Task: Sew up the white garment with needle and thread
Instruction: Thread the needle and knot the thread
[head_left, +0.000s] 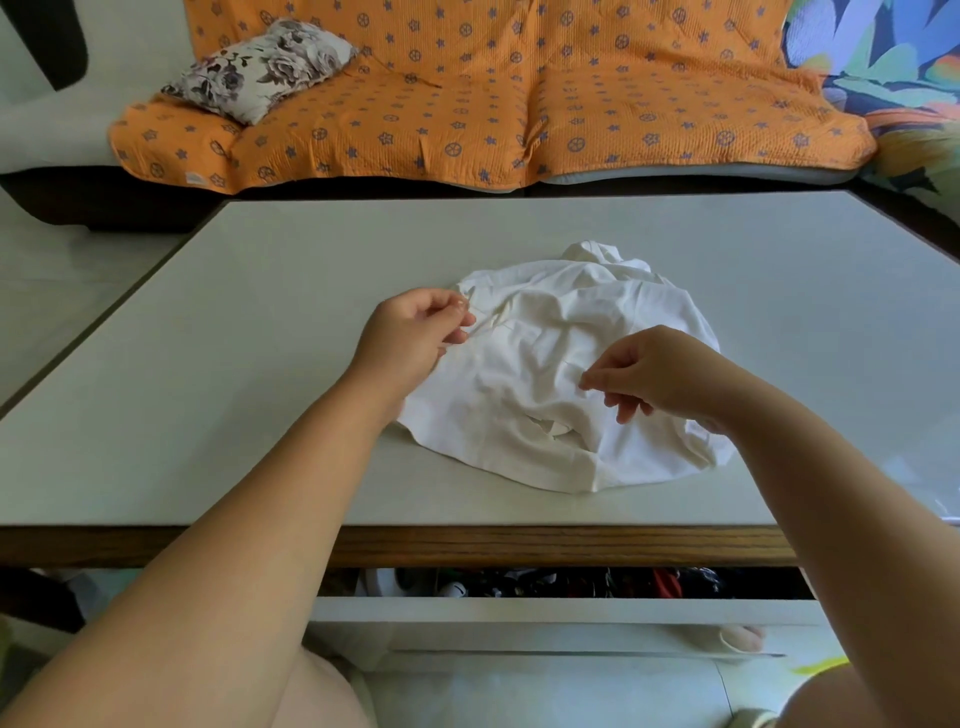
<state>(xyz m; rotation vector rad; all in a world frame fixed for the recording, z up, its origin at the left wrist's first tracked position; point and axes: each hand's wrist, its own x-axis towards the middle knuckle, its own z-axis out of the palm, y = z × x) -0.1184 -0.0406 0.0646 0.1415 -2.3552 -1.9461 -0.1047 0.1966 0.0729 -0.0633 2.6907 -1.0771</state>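
The white garment (545, 364) lay crumpled in a loose heap in the middle of the counter (234, 374), with both bare arms reaching over it. The left hand (410, 332) hovered at the heap's far-left edge, its grip pressed together thumb to forefinger on something too fine to make out, probably the needle. The right hand (660, 374) hung just above the cloth's right side, thumb and forefinger likewise pinched, the other fingers loosely curled; what it held was likely the thread, though no strand showed. By that reading the work stood at threading or drawing the thread taut, with no stitching visible on the cloth. The next move would call for finding the opening, flattening that patch, and steadying it for the needle's point.
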